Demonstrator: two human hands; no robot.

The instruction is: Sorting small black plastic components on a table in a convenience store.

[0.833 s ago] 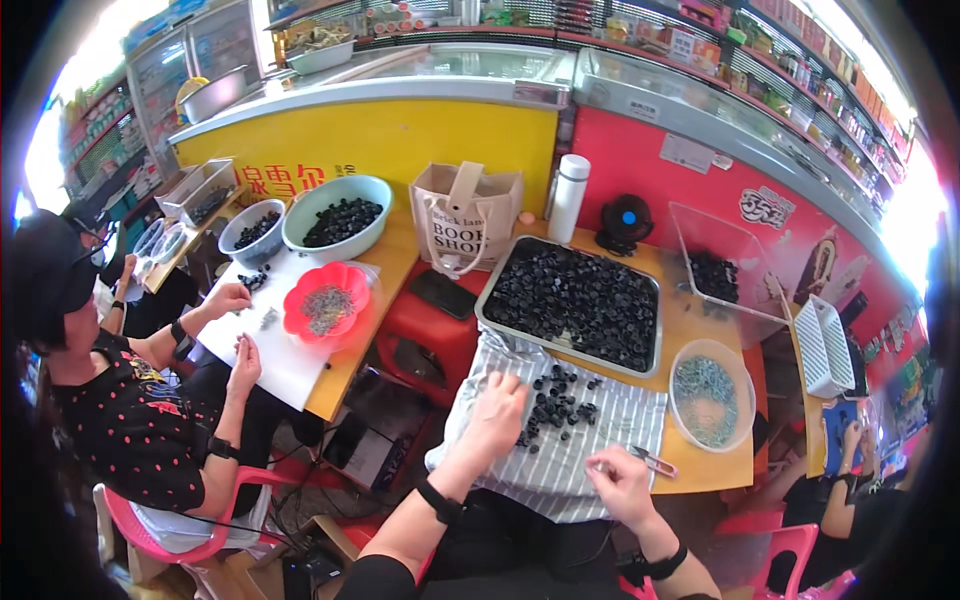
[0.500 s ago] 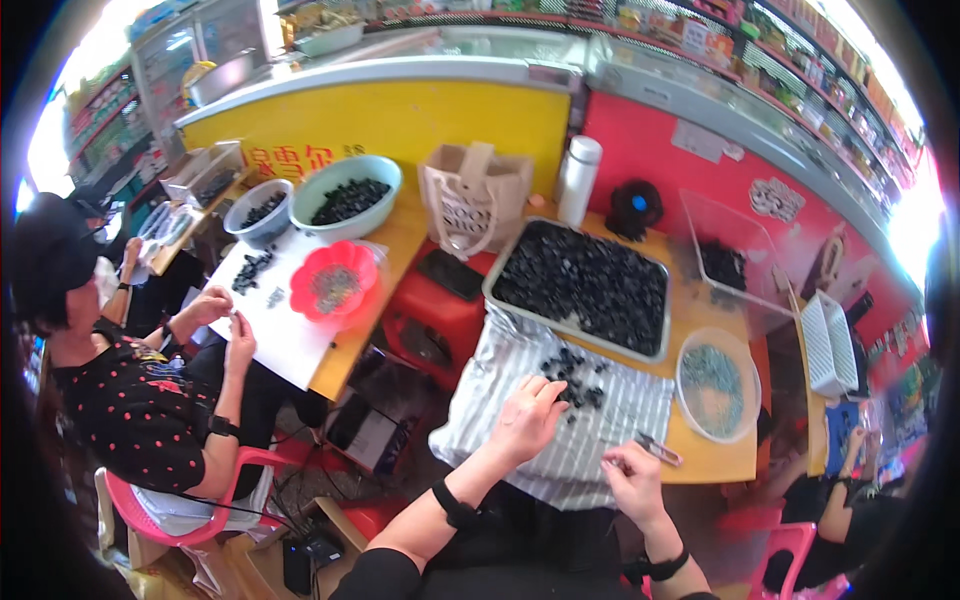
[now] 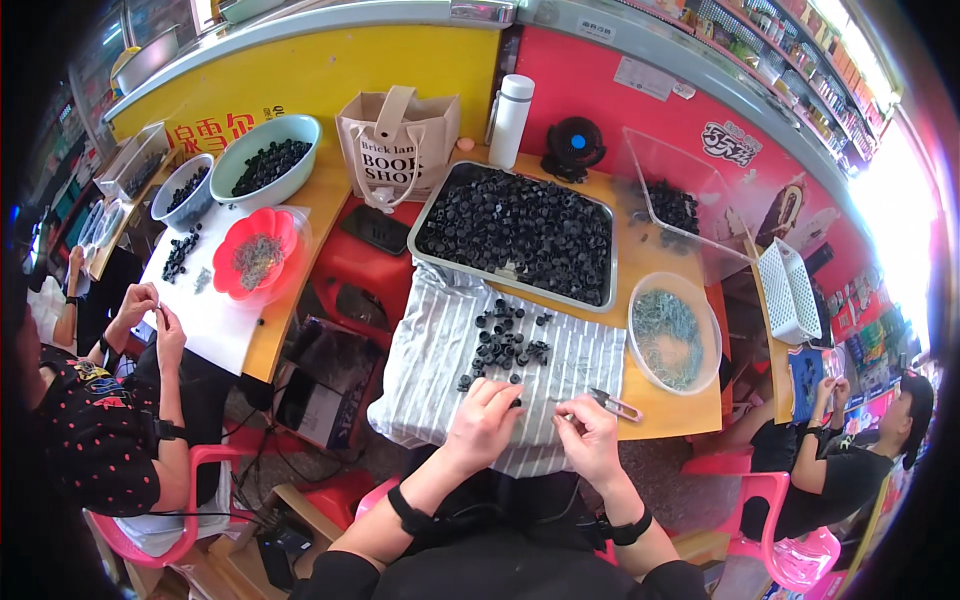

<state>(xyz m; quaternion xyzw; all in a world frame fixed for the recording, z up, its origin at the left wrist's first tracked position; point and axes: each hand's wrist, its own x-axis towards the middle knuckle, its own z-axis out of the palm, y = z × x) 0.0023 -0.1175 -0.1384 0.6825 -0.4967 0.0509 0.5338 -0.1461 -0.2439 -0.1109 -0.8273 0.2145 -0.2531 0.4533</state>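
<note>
1. left hand [image 3: 483, 422] at the near edge of the striped cloth [image 3: 430, 350]; fingers curled and pressed together, pinching one small black cap [image 3: 516, 403] at the tips; cap mostly hidden, exact grip hard to read.
2. right hand [image 3: 590, 435] at 3 o'clock of the left hand, close but apart; fingers pinched on something thin and metallic; too small to say what; small snips [image 3: 612, 403] lie on the cloth just at 12 o'clock of this hand, whether touching I cannot tell.
3. loose pile of black caps [image 3: 505, 340] on the cloth at 12 o'clock of both hands; near, not touching.
4. metal tray [image 3: 430, 255] heaped with the same black caps at 12 o'clock of the pile, on the orange counter [image 3: 650, 265].
5. clear bowl [image 3: 706, 345] of small greenish metal bits at 2 o'clock of the right hand.
6. handling judgement: caps look like light, stiff moulded plastic; not fragile; small and smooth, so likely to roll or slip; best taken by the outer rim between thumb and forefinger, one at a time.
7. metal bits look thin and springy; likely to tangle; pick by one end.
8. other people: a seated person's hands [image 3: 150, 315] at 9 o'clock beside a red bowl [image 3: 232, 275]; another person [image 3: 850, 460] at 3 o'clock.
</note>
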